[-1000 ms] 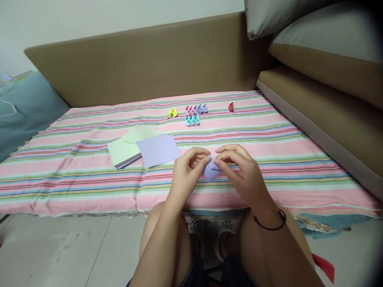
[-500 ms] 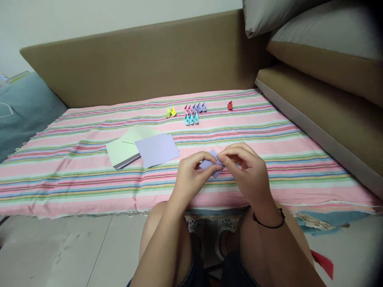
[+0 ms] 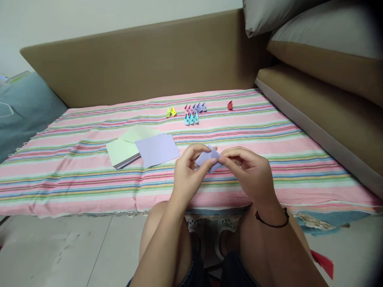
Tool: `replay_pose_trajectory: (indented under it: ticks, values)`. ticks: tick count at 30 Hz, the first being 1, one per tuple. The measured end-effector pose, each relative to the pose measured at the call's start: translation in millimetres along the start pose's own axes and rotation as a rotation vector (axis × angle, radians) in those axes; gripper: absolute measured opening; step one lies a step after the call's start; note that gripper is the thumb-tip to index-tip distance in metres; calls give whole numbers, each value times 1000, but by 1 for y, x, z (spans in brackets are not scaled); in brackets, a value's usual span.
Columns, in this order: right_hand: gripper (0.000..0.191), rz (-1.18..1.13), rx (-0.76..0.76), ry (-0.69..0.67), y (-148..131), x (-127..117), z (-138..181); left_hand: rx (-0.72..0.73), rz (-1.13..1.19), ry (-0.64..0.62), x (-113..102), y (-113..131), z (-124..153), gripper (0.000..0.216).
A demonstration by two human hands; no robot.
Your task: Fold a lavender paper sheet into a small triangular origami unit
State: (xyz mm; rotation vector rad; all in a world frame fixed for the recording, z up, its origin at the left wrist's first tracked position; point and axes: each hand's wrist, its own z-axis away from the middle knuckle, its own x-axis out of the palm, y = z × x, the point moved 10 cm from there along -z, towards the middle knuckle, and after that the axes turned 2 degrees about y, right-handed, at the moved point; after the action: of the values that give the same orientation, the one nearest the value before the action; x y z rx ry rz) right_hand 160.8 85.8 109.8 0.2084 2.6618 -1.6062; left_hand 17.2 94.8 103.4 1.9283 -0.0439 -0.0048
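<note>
A small folded piece of lilac paper (image 3: 207, 158) is pinched between both my hands, a little above the striped cloth (image 3: 269, 131). My left hand (image 3: 188, 173) grips its left side with thumb and fingers closed. My right hand (image 3: 248, 171) pinches its right edge; a black cord sits on that wrist. To the left lies a lilac sheet (image 3: 157, 149) on top of a stack of pale green sheets (image 3: 121, 151).
Several small folded paper pieces lie farther back: yellow-green ones (image 3: 170, 112), pink and lilac ones (image 3: 196, 107), blue ones (image 3: 191, 118) and a red one (image 3: 229, 105). A tan backrest (image 3: 143, 59) rises behind, cushions (image 3: 317, 79) at the right, a teal pillow (image 3: 24, 107) at the left.
The folded lilac piece has been turned and lifted slightly between my fingers; my hands shifted a little to the right.
</note>
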Motion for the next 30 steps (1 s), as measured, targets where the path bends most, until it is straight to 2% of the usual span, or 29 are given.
replay_pose_trajectory:
  ticks: [7,14,19,30]
  values:
    - [3,73,-48,34,-3,-4,0,-52,87,70,-7,-3,-1,22]
    - [5,9,32,63,8,-5,2,-12,53,95,-10,2,-1,8]
    - [8,23,73,59,11,-5,3,-72,71,110,-10,-3,0,15]
    - [11,6,149,49,16,-1,5,-168,99,170,-12,-12,1,17]
